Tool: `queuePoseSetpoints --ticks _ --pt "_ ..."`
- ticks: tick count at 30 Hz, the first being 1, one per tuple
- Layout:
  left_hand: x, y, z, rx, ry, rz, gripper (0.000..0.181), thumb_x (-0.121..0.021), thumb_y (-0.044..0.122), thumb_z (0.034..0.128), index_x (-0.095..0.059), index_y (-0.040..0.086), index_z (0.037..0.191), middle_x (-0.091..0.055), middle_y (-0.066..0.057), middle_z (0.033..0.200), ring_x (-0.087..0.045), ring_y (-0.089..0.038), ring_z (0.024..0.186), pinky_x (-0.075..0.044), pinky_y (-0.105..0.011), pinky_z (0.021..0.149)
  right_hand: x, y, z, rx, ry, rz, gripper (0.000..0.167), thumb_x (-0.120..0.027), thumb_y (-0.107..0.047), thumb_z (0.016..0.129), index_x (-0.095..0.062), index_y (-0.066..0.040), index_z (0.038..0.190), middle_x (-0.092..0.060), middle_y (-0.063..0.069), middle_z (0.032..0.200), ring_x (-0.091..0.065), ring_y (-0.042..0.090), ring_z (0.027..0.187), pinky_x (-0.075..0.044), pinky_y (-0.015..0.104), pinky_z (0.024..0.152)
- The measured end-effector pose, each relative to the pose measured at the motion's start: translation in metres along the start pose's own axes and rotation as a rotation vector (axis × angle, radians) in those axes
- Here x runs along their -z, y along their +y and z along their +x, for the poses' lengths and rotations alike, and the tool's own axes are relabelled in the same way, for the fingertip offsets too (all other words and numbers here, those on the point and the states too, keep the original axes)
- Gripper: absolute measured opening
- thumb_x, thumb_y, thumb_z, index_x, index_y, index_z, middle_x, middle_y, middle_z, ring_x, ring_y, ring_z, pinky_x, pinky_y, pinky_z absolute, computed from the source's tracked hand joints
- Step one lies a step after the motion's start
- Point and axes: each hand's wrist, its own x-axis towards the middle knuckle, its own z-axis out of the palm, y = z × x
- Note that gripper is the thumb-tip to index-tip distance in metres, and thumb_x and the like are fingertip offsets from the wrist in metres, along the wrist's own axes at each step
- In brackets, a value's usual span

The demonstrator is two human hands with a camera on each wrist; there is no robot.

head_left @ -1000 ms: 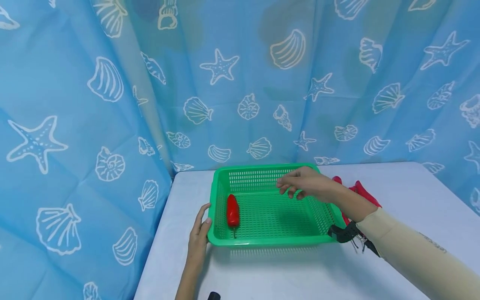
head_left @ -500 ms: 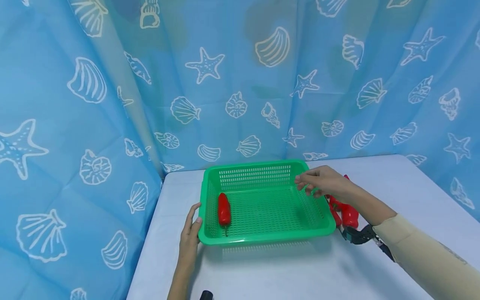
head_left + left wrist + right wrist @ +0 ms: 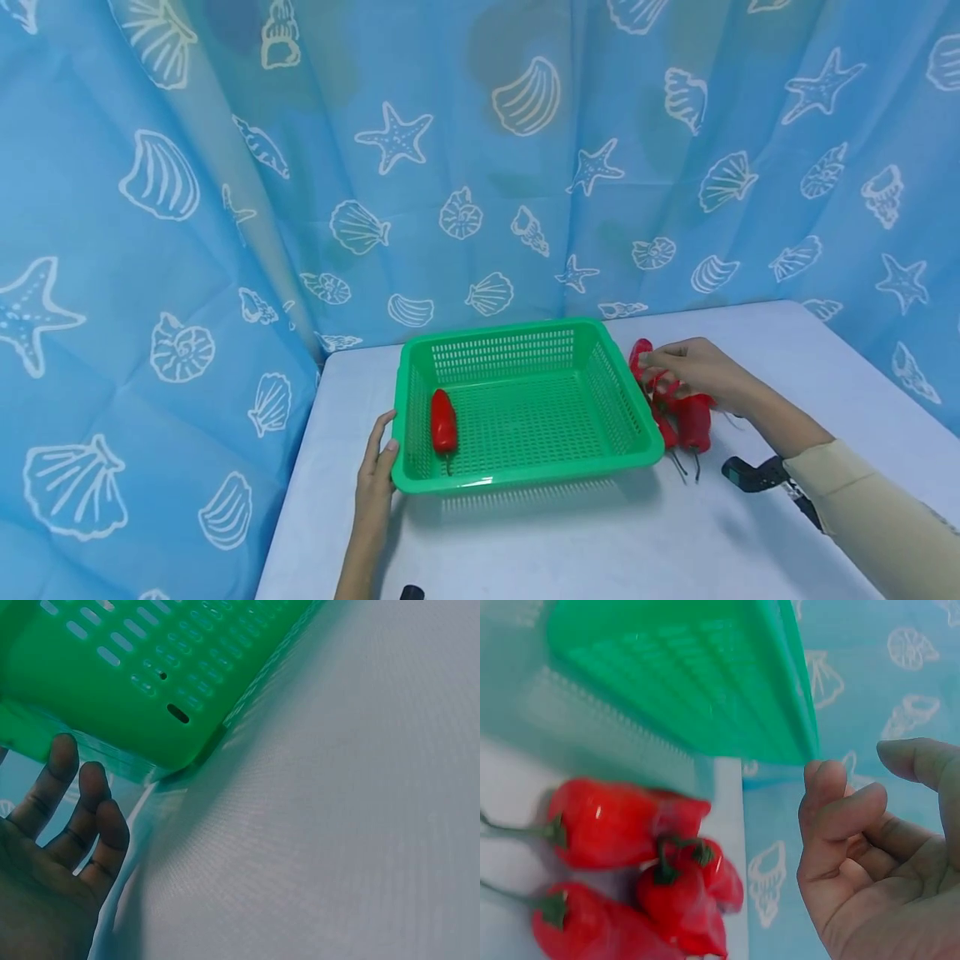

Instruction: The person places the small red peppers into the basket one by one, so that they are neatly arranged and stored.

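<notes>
A green plastic basket point(image 3: 525, 417) with slotted walls stands on the white table. One long red pepper point(image 3: 444, 422) lies inside it, near the left wall. My left hand point(image 3: 373, 487) touches the basket's left rim with thumb and forefinger; the left wrist view shows its other fingers relaxed, below the rim. Beyond the right wall lies a group of several red peppers point(image 3: 693, 423) with green stems. My right hand point(image 3: 697, 368) hovers over them, fingers loosely bent and thumb apart, holding nothing. In the right wrist view the peppers point(image 3: 615, 825) lie apart from that hand, beside the basket.
A blue curtain point(image 3: 465, 167) with shells and starfish hangs close behind the table and along its left. White table surface point(image 3: 555, 542) extends in front of the basket and to the right of the peppers. A black wrist strap point(image 3: 757, 473) hangs by the right sleeve.
My right hand has moved right, from above the basket to over the red peppers outside it. My left hand stays at the left rim. The head view has shifted a little rightward.
</notes>
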Motion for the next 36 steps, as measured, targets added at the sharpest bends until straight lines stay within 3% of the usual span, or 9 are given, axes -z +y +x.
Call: queuePoseSetpoints --ticks 5,9,14,21,28,36 --pt "-0.001 -0.002 -0.001 0.003 0.014 -0.011 0.05 -0.043 0.052 0.1047 -0.038 0.038 0.153 -0.057 -0.01 0.097 -0.057 -0.02 0.089 -0.047 -0.031 0.076 0.008 0.014 -0.002 -0.028 0.043 -0.043 0.064 -0.068 -0.036 0.096 -0.05 0.009 0.137 -0.064 0.02 0.117 -0.061 0.03 0.095 -0.057 0.042 0.081" --pt "-0.001 -0.002 0.0 -0.006 0.012 -0.005 0.049 -0.042 0.053 0.1042 -0.038 0.041 0.152 -0.058 -0.01 0.115 -0.057 -0.021 0.096 -0.048 -0.031 0.08 0.015 0.024 0.0 -0.045 0.079 -0.1 0.067 -0.07 -0.041 0.093 -0.053 0.011 0.133 -0.064 0.019 0.112 -0.061 0.029 0.095 -0.058 0.038 0.077" --pt "0.0 -0.002 0.001 -0.009 0.009 0.003 0.05 -0.042 0.054 0.1039 -0.038 0.042 0.152 -0.05 -0.005 0.14 -0.057 -0.022 0.102 -0.047 -0.033 0.083 0.022 0.035 -0.001 -0.068 0.101 -0.148 0.066 -0.071 -0.036 0.092 -0.052 0.013 0.132 -0.063 0.024 0.112 -0.061 0.029 0.093 -0.057 0.036 0.073" --pt "0.0 -0.005 0.0 -0.019 0.013 -0.007 0.049 -0.041 0.052 0.1048 -0.038 0.04 0.152 -0.053 -0.006 0.135 -0.057 -0.021 0.1 -0.047 -0.033 0.084 0.028 0.047 -0.006 -0.097 0.117 -0.196 0.069 -0.072 -0.035 0.091 -0.049 0.015 0.131 -0.058 0.029 0.116 -0.059 0.036 0.097 -0.057 0.039 0.072" --pt "0.0 -0.007 0.0 -0.003 0.011 -0.001 0.05 -0.041 0.056 0.1033 -0.038 0.044 0.151 -0.053 -0.004 0.134 -0.057 -0.023 0.099 -0.047 -0.034 0.083 0.03 0.066 -0.007 -0.13 0.138 -0.219 0.069 -0.074 -0.032 0.09 -0.047 0.017 0.131 -0.061 0.021 0.103 -0.059 0.029 0.087 -0.056 0.034 0.066" --pt "-0.001 -0.004 0.001 -0.008 0.006 0.008 0.052 -0.041 0.054 0.1043 -0.035 0.04 0.154 -0.042 -0.004 0.15 -0.056 -0.023 0.101 -0.046 -0.034 0.084 0.031 0.079 -0.008 -0.16 0.114 -0.215 0.06 -0.072 -0.028 0.091 -0.049 0.016 0.123 -0.061 0.015 0.091 -0.058 0.028 0.08 -0.054 0.032 0.064"
